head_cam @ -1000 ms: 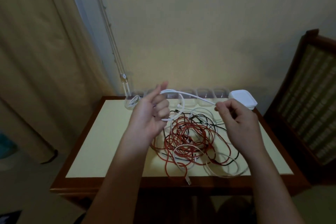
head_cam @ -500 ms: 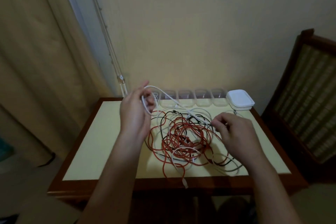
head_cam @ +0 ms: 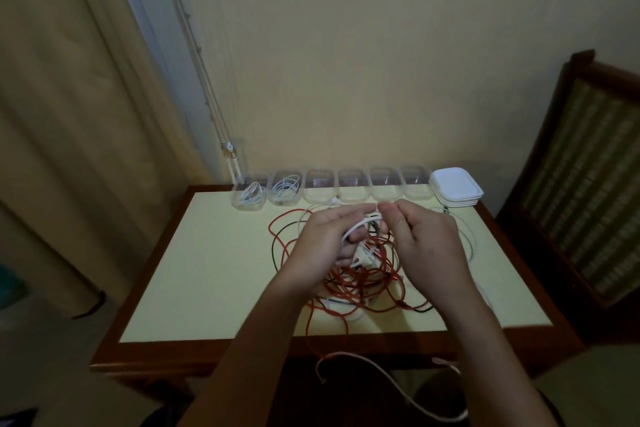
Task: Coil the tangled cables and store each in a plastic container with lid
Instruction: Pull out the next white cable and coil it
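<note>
A white cable (head_cam: 360, 225) is held looped over the curled fingers of the left hand (head_cam: 323, 241), above the middle of the table (head_cam: 194, 270). The same cable is pinched between the thumb and forefinger of the right hand (head_cam: 431, 246), whose other fingers are curled inward. The fingertips of the two hands are brought almost together. Below and between the hands a tangle of cables (head_cam: 367, 284), red, black and white, is spread over the pale tabletop, and some strands are hung over the near edge. Along the far edge six clear containers (head_cam: 351, 189) are set side by side in a row, and white coils (head_cam: 285, 188) are seen in the two at the left. Just right of the row a stack of white lids (head_cam: 455, 189) is placed at the far right corner. A wooden chair (head_cam: 581, 166) is stood to the right of the table, and a curtain (head_cam: 69, 114) is hung at the left
</note>
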{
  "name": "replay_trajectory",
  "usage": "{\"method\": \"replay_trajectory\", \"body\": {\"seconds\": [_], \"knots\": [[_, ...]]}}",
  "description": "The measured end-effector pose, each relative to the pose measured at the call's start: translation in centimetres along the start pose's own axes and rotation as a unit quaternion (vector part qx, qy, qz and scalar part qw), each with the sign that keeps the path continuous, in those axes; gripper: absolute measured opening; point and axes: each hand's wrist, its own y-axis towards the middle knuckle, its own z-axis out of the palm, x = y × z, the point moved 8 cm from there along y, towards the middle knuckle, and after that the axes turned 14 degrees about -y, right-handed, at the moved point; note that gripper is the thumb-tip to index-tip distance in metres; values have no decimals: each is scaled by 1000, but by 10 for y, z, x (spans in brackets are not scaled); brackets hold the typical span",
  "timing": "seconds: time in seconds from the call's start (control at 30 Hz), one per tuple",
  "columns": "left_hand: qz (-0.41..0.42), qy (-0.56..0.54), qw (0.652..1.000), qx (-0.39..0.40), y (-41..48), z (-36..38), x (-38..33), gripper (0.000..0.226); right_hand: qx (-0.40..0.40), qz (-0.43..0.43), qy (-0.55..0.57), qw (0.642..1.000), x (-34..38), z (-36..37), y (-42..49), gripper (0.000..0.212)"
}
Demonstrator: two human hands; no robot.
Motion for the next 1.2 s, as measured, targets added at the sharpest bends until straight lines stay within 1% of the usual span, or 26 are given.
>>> {"method": "replay_trajectory", "body": {"seconds": [0.1,0.17,0.2,0.3,0.4,0.5,0.57,0.73,0.83,0.93,1.07,1.13,1.2], "knots": [[-44,-140,989,28,0,11,2,32,-27,34,55,998,-3,-4,-1,31],[-59,-188,979,47,-1,17,0,44,-21,57,79,995,-5,-2,-2,26],[-62,-205,975,55,-1,20,-2,46,-3,62,91,994,-5,2,-3,27],[-68,-246,965,61,-1,23,-4,38,50,76,136,987,1,13,-8,43],[-48,-239,969,34,0,20,-4,33,49,100,174,979,8,15,-11,50],[0,-177,984,-4,1,17,-1,34,38,110,163,980,10,17,-12,51],[16,-152,988,-12,1,18,2,35,35,112,160,980,11,17,-12,51],[7,-200,980,10,0,25,5,39,10,124,160,979,5,15,-13,53],[22,-180,983,17,-1,25,1,39,5,122,145,982,2,16,-13,51],[33,-164,986,18,-2,22,-5,34,21,105,154,982,3,17,-13,53],[33,-176,984,5,-3,10,-12,31,65,88,171,979,4,20,-10,51],[26,-206,978,-8,-3,1,-17,29,79,69,159,982,3,19,-8,42],[23,-257,966,-21,-2,-11,-25,25,76,62,147,984,-2,15,-6,33]]}}
